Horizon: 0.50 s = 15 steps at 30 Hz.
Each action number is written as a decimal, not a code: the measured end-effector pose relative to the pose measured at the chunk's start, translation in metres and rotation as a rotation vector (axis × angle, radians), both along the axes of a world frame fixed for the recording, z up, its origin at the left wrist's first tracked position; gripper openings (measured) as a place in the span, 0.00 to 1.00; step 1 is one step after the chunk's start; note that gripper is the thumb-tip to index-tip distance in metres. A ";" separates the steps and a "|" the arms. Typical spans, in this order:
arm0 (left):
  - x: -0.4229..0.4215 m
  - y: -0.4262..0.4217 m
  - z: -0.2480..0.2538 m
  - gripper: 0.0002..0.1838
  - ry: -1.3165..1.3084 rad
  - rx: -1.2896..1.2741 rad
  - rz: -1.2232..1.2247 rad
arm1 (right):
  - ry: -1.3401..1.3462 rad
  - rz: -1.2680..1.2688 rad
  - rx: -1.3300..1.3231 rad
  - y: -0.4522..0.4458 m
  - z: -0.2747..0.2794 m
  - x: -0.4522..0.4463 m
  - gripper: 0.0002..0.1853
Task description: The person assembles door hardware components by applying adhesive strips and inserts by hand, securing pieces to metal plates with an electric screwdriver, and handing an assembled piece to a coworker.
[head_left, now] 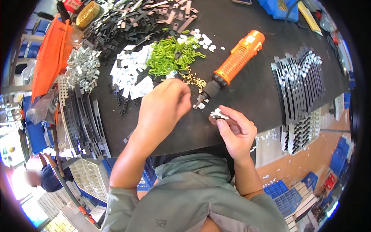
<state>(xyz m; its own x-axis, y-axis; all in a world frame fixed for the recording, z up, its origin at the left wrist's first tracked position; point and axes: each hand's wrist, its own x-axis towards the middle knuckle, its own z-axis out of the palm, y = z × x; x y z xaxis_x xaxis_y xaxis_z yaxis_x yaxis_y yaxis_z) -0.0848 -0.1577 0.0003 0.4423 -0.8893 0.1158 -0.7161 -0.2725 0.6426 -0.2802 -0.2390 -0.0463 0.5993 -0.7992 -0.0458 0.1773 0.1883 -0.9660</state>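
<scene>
My right hand (236, 133) pinches a small white and dark metal part (219, 114) between thumb and fingers, near the table's front edge. My left hand (166, 101) is over the table beside the small brass pieces (195, 82); its fingers are curled together, and what they hold, if anything, is hidden. An orange power screwdriver (239, 57) lies between and beyond my hands, its dark tip pointing toward me. Beyond my left hand are a heap of green clips (172, 56) and white pieces (133, 71). White round discs (205, 40) lie near the clips.
Dark flat strips (135, 21) are piled at the back. Silver blocks (83, 67) and long dark bars (85, 121) lie at the left, by an orange bin (52, 58). Assembled bars (297, 83) stand in a row at the right. Another person (50, 178) is at the far left.
</scene>
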 end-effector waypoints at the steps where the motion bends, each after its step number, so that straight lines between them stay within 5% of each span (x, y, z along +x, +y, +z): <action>1: -0.008 0.009 0.006 0.07 0.170 -0.039 0.044 | 0.011 -0.014 0.001 0.000 -0.002 -0.003 0.15; 7: -0.046 0.041 0.018 0.09 0.279 -0.091 -0.002 | 0.098 0.157 -0.497 0.011 0.000 0.005 0.19; 10: -0.045 0.049 0.018 0.08 0.080 -0.113 -0.058 | 0.076 0.200 -0.574 0.016 -0.001 0.011 0.20; 15: -0.044 0.061 0.021 0.07 0.234 -0.119 -0.015 | 0.080 0.230 -0.540 0.024 0.007 0.009 0.21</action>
